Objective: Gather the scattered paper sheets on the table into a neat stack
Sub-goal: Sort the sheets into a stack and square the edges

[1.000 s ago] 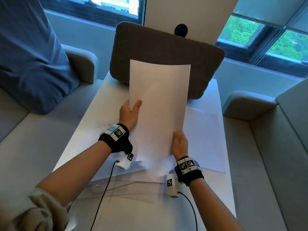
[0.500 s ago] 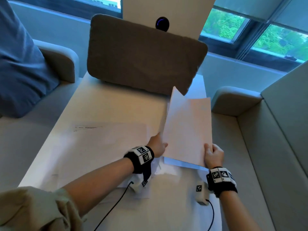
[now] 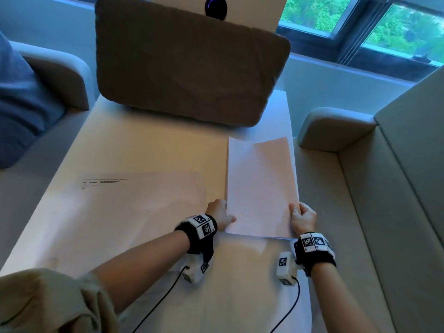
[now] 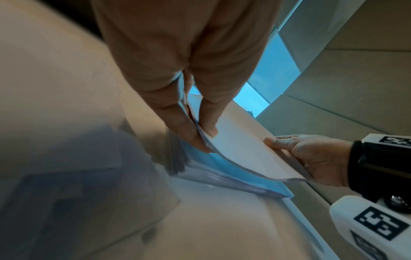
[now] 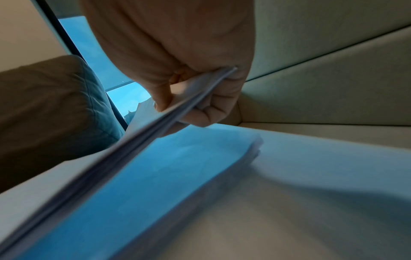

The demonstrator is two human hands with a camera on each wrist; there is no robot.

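Stack pinched by left hand and right hand, right of cushion. Loose sheet left on counter; task partly done.

We see a pale table between sofa seats. A brown cushion stands on its far end. In front of the cushion, loose paper sheets lie flat; one shows faint printed lines.
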